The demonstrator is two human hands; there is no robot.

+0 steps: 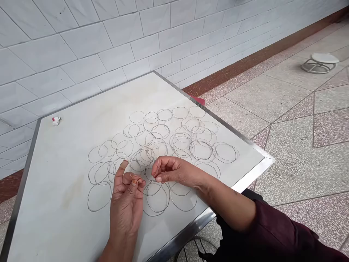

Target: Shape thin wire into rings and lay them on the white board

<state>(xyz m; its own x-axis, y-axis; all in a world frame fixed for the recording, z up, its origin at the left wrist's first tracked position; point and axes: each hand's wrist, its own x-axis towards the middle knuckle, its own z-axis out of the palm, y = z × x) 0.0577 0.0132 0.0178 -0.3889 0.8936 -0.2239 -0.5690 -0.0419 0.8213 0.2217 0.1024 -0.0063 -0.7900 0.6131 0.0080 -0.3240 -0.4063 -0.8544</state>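
Both my hands are raised over the near part of the table, with a thin wire ring between them. My left hand, palm up, pinches the wire between thumb and fingertips; a brownish wrap covers one raised fingertip. From the right, my right hand reaches in with curled fingers and thumb closed on the other side of the wire. The ring's full outline is hard to make out against the rings below. Many similar wire rings lie flat beneath and beyond my hands, several of them overlapping.
The white table has a metal edge and stands by a white tiled wall. A small white and red object sits at its far left corner. On the floor at right is a low round stool.
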